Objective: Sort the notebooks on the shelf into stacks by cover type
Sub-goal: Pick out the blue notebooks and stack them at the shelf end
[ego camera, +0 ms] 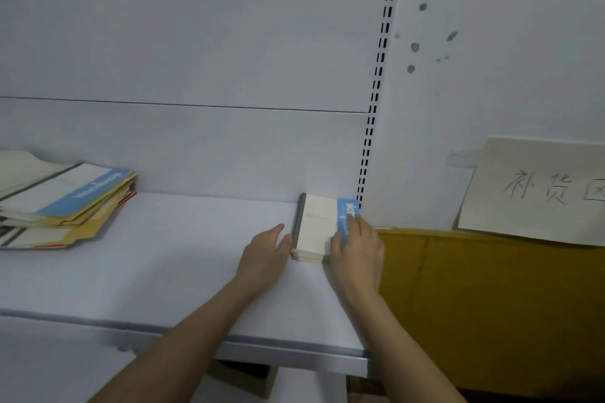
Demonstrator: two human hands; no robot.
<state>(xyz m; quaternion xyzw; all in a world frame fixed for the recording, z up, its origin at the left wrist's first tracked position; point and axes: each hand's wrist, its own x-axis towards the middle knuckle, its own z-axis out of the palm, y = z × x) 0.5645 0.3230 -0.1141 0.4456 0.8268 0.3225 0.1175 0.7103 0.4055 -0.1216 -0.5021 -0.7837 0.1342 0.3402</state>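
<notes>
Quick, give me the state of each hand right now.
Left hand: open, straight fingers pressing the spine side of the small white-and-blue notebook stack.
Right hand: open, fingers resting flat on the stack's blue edge.

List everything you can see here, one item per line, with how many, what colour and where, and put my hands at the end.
Small notebook stack: one stack, cream covers with blue band, shelf's right end.
Loose notebook pile: one pile, white, blue and yellow covers, shelf's far left.
Shelf: one, white.
Slotted upright: one, white with black slots, behind the small stack.
Paper sign: one, cream, handwritten, taped on right wall.
Yellow board: one, mustard, below the sign.
Left hand: flat against the small stack's left edge.
Right hand: fingers on its right side.
</notes>
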